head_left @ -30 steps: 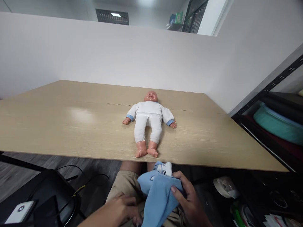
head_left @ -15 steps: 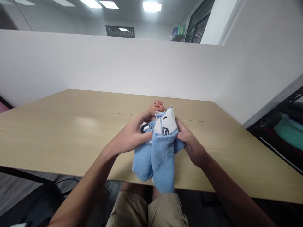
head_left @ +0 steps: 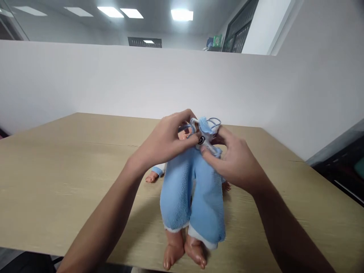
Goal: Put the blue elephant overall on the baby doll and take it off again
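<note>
Left hand: your left hand (head_left: 166,142) is closed in a pinch on the top edge of the light-blue fleece baby trousers (head_left: 193,193), fingers curled over the waistband on its left side.
Right hand: your right hand (head_left: 236,163) grips the same waistband from the right, thumb and fingertips pressed on the bunched fabric.
Waistband: the gathered top (head_left: 205,131) sits between your two hands; thin blue cord loops stand up from it, and a small dark printed mark shows on a white patch.
Trousers position: you hold them raised above the table; both legs hang down side by side, white lining showing at the cuffs, directly in front of the doll.
Doll: the plastic baby doll in white clothing (head_left: 182,250) lies on its back under the trousers, bare feet toward you near the table's front edge. One hand with a blue cuff shows left of the trouser legs; the head is mostly hidden behind your fingers.
Table: the light wooden tabletop (head_left: 71,182) carries the doll.
Surroundings: a white partition wall (head_left: 85,79) stands behind the table; a dark metal shelf (head_left: 347,167) is at the right edge.
</note>
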The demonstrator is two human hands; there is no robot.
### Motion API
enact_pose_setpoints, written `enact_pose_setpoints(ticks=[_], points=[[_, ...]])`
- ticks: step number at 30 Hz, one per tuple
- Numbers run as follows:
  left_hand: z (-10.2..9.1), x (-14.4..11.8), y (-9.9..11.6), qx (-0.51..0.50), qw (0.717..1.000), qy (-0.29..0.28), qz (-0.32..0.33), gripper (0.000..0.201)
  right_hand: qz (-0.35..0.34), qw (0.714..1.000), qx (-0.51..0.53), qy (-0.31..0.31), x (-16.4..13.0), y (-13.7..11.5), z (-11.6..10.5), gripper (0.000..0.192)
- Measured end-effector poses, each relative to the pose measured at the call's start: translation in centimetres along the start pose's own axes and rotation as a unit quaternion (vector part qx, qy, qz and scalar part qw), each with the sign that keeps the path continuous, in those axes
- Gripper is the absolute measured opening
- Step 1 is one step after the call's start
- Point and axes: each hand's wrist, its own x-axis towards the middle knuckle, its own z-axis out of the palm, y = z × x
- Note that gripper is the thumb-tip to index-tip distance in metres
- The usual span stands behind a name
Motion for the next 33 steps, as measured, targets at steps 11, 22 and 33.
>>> enact_pose_setpoints(ticks=[11,22,33], points=[[0.3,0.2,-2.5,-0.190,0.974,-0.114,-0.041,0.012,0.065,0.966,0.248,-0.023,2.0,3.4,-0.8,0.025],[0.6,0.1,-3.2,-0.221,0.973,-0.058,-0.004,0.025,0.065,0.957,0.281,0.042,2.4,4.6,0.1,0.024],[-0.3,0.0,-2.5,-0.179,0.983,-0.010,0.028,0.026,-0.011,0.936,0.253,-0.244,2.1,7.4,-0.8,0.040]])
